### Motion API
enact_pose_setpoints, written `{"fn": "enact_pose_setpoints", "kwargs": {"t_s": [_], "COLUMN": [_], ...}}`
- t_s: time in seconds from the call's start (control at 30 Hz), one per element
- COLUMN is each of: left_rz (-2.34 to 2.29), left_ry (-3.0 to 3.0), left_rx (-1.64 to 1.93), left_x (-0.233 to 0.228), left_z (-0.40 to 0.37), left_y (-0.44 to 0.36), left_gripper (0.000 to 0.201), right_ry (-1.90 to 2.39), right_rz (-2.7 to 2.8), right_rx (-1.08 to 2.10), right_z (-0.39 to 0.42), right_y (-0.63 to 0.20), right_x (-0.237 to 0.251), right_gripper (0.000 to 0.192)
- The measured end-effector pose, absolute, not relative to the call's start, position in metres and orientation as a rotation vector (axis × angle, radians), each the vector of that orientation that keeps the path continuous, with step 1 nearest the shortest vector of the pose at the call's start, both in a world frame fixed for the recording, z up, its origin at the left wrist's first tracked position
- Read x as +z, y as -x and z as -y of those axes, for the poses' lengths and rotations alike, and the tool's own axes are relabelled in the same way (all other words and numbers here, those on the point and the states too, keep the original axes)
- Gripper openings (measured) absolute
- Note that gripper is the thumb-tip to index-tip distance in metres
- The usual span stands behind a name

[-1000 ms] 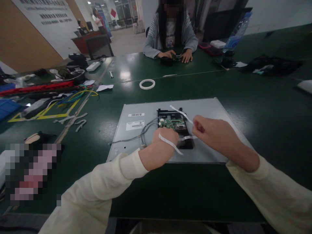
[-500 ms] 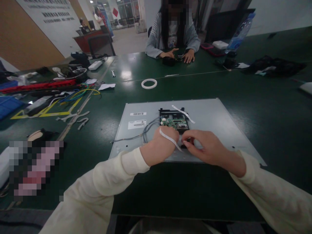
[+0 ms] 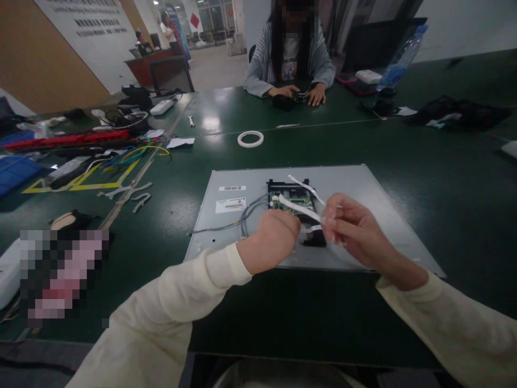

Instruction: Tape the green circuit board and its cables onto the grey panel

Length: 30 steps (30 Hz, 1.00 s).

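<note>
While right hand [image 3: 355,231] fingers pinch white strip [image 3: 301,209] | left hand [image 3: 274,240] fisted (on panel [image 3: 363,188])

an electronics workshop: green benches [image 3: 404,151], wires [image 3: 133,153], circuit board [image 3: 293,202].

You're working at a dark green table [image 3: 404,156] that bears a grey metal panel [image 3: 355,186] before you, a white tape ring [image 3: 250,139] beyond it, and coloured cables [image 3: 133,153] with yellow floor-tape strips [image 3: 81,186] to your left.
</note>
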<state>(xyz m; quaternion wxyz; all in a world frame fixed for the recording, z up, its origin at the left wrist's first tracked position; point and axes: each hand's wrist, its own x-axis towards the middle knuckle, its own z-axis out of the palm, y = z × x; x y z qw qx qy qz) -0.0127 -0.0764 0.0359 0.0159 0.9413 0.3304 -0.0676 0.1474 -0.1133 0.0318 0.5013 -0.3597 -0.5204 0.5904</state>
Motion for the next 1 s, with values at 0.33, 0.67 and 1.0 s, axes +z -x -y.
{"fn": "enact_pose_setpoints", "kwargs": {"t_s": [0.33,0.67,1.0], "left_rz": [-1.042,-0.825,-0.804], "left_ry": [-2.202,-1.865,-2.079], "left_rx": [-0.267,-0.029,0.12], "left_x": [0.091,0.104,0.105], "left_z": [0.019,0.0,-0.001], "left_y": [0.037,0.054,0.055], "left_gripper": [0.036,0.034,0.018], "right_ry": [1.042,1.146,1.185], "right_rz": [1.455,1.72,1.782], "right_rx": [1.113,1.08,1.111], "right_z": [0.113,0.114,0.115], "right_y": [-0.144,-0.14,-0.139], "right_x": [0.023,0.024,0.024], "right_gripper": [0.015,0.02,0.029]}}
